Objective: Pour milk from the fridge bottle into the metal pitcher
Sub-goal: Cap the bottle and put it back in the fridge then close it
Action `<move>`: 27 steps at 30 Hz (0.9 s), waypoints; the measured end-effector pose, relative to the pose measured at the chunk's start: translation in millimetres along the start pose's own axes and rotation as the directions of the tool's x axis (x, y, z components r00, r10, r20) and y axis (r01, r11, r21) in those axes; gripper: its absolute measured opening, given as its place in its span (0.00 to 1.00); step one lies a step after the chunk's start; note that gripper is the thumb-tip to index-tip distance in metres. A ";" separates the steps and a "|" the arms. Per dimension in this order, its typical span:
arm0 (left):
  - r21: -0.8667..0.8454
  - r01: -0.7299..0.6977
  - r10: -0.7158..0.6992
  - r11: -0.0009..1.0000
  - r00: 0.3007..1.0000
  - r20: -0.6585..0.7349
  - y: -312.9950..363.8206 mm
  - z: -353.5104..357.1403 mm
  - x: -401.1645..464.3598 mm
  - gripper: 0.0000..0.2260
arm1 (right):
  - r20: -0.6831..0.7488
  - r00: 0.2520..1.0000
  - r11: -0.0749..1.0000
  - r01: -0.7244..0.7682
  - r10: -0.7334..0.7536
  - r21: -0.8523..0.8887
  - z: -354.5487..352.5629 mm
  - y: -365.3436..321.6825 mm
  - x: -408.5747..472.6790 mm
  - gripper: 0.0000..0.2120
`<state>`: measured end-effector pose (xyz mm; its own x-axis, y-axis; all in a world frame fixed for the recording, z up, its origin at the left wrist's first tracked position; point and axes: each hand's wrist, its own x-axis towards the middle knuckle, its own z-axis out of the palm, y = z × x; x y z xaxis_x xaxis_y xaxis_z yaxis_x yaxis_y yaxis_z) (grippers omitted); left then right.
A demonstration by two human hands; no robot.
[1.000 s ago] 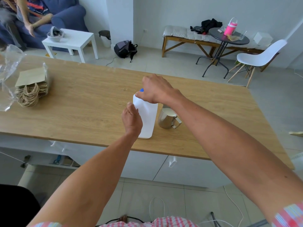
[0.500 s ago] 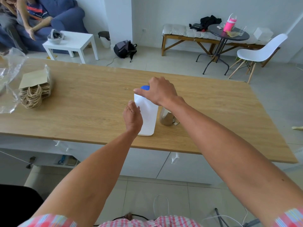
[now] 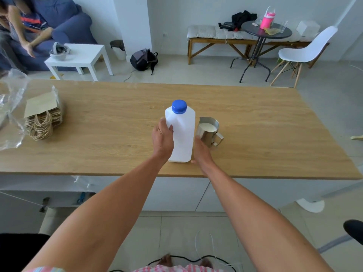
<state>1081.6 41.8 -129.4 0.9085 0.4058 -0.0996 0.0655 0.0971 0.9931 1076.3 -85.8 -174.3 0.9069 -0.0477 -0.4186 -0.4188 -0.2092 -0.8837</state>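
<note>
A white plastic milk bottle (image 3: 181, 134) with a blue cap (image 3: 179, 106) screwed on stands upright near the front middle of the wooden table (image 3: 265, 134). My left hand (image 3: 162, 137) wraps the bottle's left side at mid height. My right hand (image 3: 200, 149) lies against the bottle's lower right side, thumb at its base, wedged between the bottle and the pitcher. The metal pitcher (image 3: 209, 132) stands just right of the bottle, handle pointing right, with white milk inside.
A bundle of brown paper bags (image 3: 42, 118) and a crumpled clear plastic bag (image 3: 9, 107) lie at the table's left end. Beyond the table are a white side table (image 3: 82, 55), a backpack (image 3: 144, 59), a bench, a round black table and a white chair. A person sits on the blue sofa.
My right hand has left the blue cap and dropped to the bottle's lower right side. The cap and the milk-filled pitcher now show. My left hand has stayed on the bottle.
</note>
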 end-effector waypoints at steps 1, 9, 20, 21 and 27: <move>-0.015 -0.003 0.004 1.000 1.000 0.008 1.1 -1.1 -1.4 0.18 | 0.035 0.998 0.996 -0.048 0.045 0.069 4.8 1.9 4.2 0.24; -0.028 -0.050 0.050 0.998 0.999 0.000 11.4 -23.8 -23.0 0.24 | 0.122 0.990 0.974 -0.091 0.066 0.208 20.3 6.0 -1.2 0.18; -0.113 -0.089 0.042 0.990 0.929 -0.367 36.3 -82.1 -77.4 0.21 | 0.346 0.933 0.995 0.096 -0.098 0.024 62.3 5.3 -30.4 0.23; -0.115 -0.095 0.040 0.989 0.912 -0.408 36.4 -89.8 -85.3 0.21 | 0.374 0.922 0.994 0.108 -0.106 0.013 69.3 6.5 -37.4 0.23; -0.080 -0.164 0.084 0.983 0.795 -0.600 41.8 -150.7 -144.5 0.21 | 0.580 0.805 0.986 0.166 -0.125 -0.017 120.4 17.0 -100.2 0.23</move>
<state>890.8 124.2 -82.8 0.4804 0.8764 -0.0332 -0.1179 0.1020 0.9878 972.8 32.9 -172.6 0.7563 0.5541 -0.3477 -0.2616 -0.2310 -0.9371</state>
